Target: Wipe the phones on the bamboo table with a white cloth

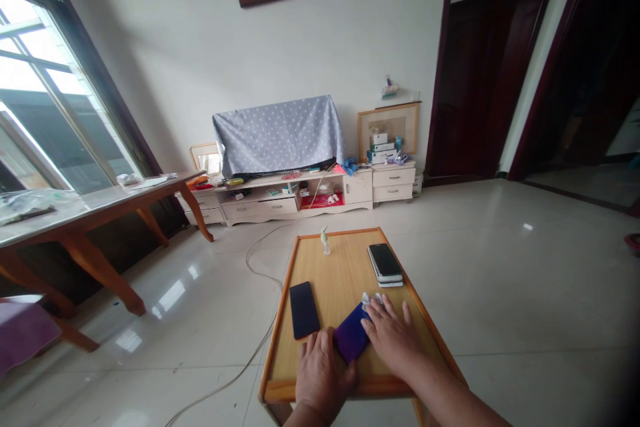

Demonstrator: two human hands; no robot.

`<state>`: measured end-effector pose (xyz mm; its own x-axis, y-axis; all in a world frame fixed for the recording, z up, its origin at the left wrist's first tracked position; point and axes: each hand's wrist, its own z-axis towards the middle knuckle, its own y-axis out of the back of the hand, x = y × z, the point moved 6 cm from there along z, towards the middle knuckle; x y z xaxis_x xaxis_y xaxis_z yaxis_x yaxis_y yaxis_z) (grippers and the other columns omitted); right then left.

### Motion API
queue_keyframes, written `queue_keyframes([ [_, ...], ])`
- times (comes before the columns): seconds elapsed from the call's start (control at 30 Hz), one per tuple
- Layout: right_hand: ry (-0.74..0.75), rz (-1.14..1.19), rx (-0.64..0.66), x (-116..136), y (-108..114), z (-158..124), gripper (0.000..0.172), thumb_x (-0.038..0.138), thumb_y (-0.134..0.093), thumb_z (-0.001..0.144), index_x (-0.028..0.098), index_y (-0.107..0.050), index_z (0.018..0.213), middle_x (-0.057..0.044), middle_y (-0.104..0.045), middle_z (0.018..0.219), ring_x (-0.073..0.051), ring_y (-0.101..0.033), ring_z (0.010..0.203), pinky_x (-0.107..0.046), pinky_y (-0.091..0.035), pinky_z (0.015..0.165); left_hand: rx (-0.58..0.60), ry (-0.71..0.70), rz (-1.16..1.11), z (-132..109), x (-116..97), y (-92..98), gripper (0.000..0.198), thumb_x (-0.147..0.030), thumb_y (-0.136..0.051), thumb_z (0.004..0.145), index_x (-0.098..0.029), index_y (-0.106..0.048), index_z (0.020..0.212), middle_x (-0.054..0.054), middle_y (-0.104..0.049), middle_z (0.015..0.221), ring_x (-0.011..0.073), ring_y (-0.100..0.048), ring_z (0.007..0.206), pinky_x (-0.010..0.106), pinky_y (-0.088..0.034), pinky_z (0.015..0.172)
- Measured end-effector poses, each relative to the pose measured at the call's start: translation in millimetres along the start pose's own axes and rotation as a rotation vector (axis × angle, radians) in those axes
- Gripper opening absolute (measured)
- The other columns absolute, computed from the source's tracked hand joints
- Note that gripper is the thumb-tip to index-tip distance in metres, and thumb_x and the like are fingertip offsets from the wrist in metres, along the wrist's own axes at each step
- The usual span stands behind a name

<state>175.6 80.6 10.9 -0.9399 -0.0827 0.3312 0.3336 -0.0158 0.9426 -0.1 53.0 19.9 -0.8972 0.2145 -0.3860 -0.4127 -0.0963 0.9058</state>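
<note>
A blue-purple smartphone [353,332] lies at a slant on the small wooden table, glossy side up. My left hand [320,368] grips its lower left end, with fingers along one edge and the thumb at the near corner. Under the fingers of my right hand [393,335], a crumpled white tissue or cloth [369,299] is pressed against the phone's upper right end. To the left, a dark phone [304,310] rests by itself. Several phones [385,263] are stacked near the right edge, a black one on top. At the far end stands a small clear spray bottle [325,242].
The table's raised orange-brown rim [287,389] runs around its top. A pale cable [250,363] trails over the tiled floor on the left. Farther back are a larger table [75,230] and a white TV cabinet [357,188], where a grey dotted cloth [280,137] covers something.
</note>
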Motion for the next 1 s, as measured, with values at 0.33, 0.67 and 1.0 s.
queue_keyframes([
  [0.33,0.285,0.184,0.102,48,-17,-43,0.056,0.055,-0.018,0.101,0.032,-0.041,0.147,-0.003,-0.041,0.153,-0.022,-0.024,0.147,-0.056,0.006,0.119,0.078,0.0,0.054,2,4,-6.4,0.042,-0.028,-0.053,0.08,-0.026,-0.052,0.122,0.004,-0.061,0.118,0.0222,-0.05,0.115,0.033,-0.031,0.101],
  [0.67,0.192,0.133,0.083,32,-6,-43,0.06,0.057,-0.02,0.1,0.026,-0.047,0.143,-0.008,-0.043,0.151,-0.025,-0.032,0.143,-0.053,0.002,0.12,0.048,-0.009,0.029,1,3,-4.4,0.045,-0.037,-0.06,0.077,-0.025,-0.052,0.12,0.005,-0.061,0.115,0.0239,-0.049,0.114,0.034,-0.032,0.101],
  [1.0,0.026,0.007,-0.018,-5,8,-19,0.064,0.056,-0.02,0.1,0.017,-0.053,0.139,-0.015,-0.049,0.146,-0.029,-0.039,0.14,-0.058,-0.001,0.119,0.034,0.008,0.026,1,-3,1.3,0.048,-0.041,-0.062,0.074,-0.024,-0.054,0.119,0.006,-0.061,0.116,0.0257,-0.05,0.115,0.035,-0.032,0.102],
])
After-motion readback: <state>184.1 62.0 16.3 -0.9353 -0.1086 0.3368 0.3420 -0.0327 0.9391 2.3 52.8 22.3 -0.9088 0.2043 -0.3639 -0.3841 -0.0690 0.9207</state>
